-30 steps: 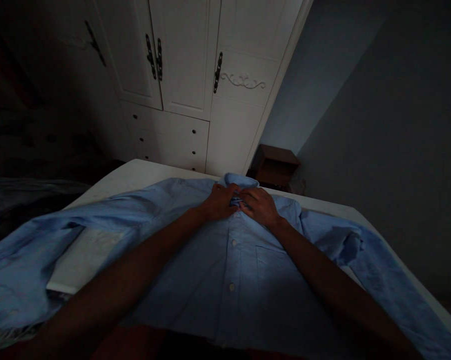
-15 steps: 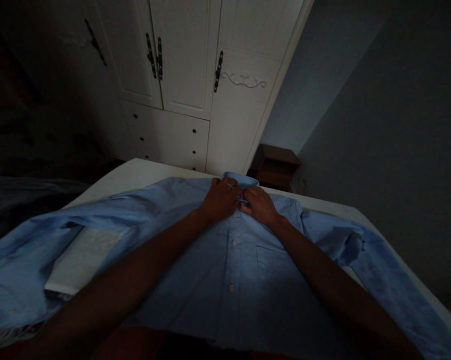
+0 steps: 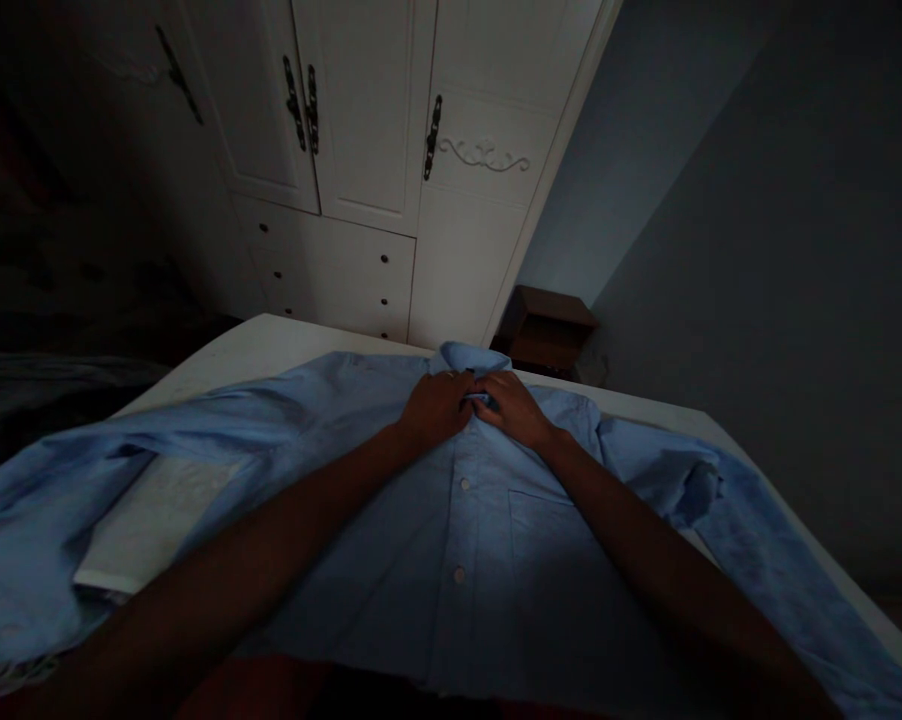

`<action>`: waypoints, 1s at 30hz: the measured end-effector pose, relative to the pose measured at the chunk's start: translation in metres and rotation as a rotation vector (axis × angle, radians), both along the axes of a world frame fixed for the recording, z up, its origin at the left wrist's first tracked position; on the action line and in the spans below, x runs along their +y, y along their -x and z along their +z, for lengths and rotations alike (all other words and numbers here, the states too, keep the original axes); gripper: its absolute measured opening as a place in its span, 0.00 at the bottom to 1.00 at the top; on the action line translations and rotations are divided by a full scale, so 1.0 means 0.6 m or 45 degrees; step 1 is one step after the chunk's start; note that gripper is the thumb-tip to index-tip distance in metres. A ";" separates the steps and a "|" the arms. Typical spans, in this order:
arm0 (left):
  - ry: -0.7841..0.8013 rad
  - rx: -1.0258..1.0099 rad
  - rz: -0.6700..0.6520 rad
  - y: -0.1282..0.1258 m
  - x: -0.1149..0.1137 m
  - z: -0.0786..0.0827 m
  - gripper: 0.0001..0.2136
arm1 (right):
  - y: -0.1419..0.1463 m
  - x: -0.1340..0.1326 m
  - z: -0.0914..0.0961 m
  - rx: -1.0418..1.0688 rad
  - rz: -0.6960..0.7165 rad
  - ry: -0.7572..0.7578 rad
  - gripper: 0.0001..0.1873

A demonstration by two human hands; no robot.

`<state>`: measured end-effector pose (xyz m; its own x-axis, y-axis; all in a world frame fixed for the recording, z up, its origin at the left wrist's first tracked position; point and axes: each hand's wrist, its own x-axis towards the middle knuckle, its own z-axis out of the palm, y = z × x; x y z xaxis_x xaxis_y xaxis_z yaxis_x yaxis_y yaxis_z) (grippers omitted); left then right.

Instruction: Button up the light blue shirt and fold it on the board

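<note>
- Where the left sleeve (image 3: 38, 500) trails toward the near edge, the blue shirt (image 3: 451, 540) lies front up, spread wide across the white table (image 3: 166, 500), with buttons showing down its middle.
- Behind the table stands a white wardrobe (image 3: 361, 150) with dark handles.
- The left hand (image 3: 430, 407) rests at the neck of the shirt, its fingers curled and pinching the cloth just below the collar (image 3: 470, 356).
- The right hand (image 3: 517, 408) touches the left one, its fingers also clenched on the cloth there.
- A chest pocket (image 3: 542, 520) lies just beside the right forearm.
- The right sleeve (image 3: 728, 500) lies bunched near the table's right edge.
- Beyond the table's far edge, a brown cabinet (image 3: 552, 322) stands against the grey wall (image 3: 796, 250).
</note>
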<state>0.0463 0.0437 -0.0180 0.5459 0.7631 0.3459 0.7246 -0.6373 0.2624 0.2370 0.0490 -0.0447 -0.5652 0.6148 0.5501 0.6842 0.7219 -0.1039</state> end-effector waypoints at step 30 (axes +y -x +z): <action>-0.002 -0.041 -0.170 0.011 0.023 -0.011 0.12 | -0.002 0.001 -0.014 0.134 -0.002 0.059 0.22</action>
